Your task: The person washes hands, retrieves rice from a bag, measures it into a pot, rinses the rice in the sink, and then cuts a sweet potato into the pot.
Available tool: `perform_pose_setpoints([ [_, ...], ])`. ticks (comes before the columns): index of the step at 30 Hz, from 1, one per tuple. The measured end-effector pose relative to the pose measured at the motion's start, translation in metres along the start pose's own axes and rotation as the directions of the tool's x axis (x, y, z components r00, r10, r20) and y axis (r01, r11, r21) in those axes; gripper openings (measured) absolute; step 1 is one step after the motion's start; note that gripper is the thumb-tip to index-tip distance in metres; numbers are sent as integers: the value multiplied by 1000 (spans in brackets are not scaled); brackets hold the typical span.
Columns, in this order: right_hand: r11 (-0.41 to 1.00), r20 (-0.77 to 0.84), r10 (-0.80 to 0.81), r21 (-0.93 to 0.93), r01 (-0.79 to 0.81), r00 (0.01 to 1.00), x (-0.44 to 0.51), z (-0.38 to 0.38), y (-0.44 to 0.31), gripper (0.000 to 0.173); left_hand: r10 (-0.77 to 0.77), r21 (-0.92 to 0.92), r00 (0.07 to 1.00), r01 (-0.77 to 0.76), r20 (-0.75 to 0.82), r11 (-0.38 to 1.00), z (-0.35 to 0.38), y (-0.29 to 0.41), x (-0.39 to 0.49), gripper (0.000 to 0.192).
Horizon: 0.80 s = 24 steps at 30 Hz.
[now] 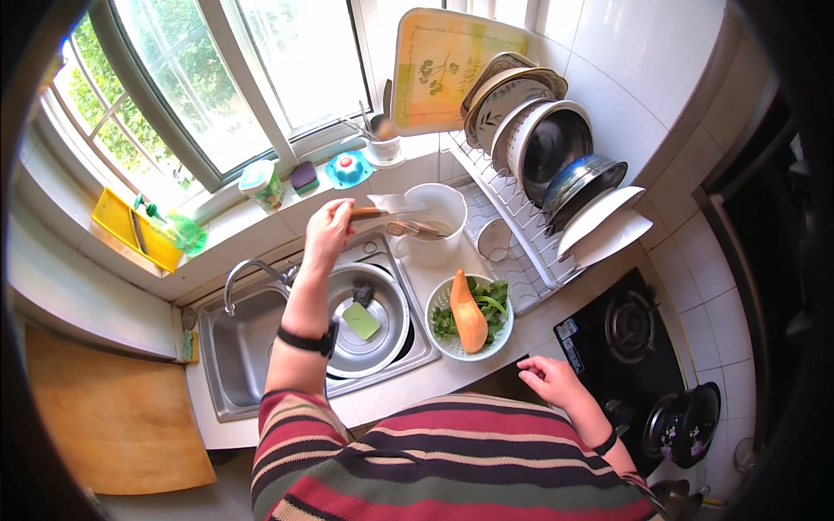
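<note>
My left hand [330,234] grips the wooden handle of a knife [366,213], its thin blade pointing right over the mouth of a white plastic pitcher [434,251]. Inside the pitcher lean wooden-handled utensils [417,228]; their lower ends are hidden. My right hand [550,381] hovers by the counter's front edge, fingers curled, with nothing visible in it. Between the hands, a pale colander [433,338] holds leafy greens [492,299] and a peeled orange squash [467,319]. Left of it, a steel basin [391,348] in the sink contains a green sponge [361,320] and a dark scourer [363,295].
A faucet [244,273] arches over the left sink bowl [241,352]. At the right back stands a dish rack [515,228] with bowls and plates, a tray [430,71] behind it. A gas hob [609,332] lies right. The windowsill bears a utensil cup [384,153] and a purple sponge [303,176].
</note>
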State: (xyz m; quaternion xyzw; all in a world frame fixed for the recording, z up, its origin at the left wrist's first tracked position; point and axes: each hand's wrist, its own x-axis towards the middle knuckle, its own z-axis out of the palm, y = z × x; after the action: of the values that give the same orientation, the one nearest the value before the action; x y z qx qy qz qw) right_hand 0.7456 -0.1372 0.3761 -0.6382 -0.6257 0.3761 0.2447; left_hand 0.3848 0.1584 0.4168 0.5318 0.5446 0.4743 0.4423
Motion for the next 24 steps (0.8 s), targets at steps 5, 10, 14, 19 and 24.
perform_pose_setpoints([
  [5,980,162,-201,19,200,966,54,11,-38,22,51,-379,997,-67,-54,923,-37,-14,-98,40],
  [10,898,241,-406,282,337,881,116,56,-100,32,5,-723,987,112,158,682,-7,-41,-188,45],
  [14,777,256,-319,621,97,913,133,96,-126,45,4,-725,936,270,353,633,40,-55,-233,49],
  [19,872,27,-147,475,116,989,103,66,-97,34,51,-108,822,12,567,994,54,-80,-214,44],
  [24,955,-287,-244,96,282,926,45,25,-68,33,-393,-35,791,461,468,887,124,-129,-177,76],
])
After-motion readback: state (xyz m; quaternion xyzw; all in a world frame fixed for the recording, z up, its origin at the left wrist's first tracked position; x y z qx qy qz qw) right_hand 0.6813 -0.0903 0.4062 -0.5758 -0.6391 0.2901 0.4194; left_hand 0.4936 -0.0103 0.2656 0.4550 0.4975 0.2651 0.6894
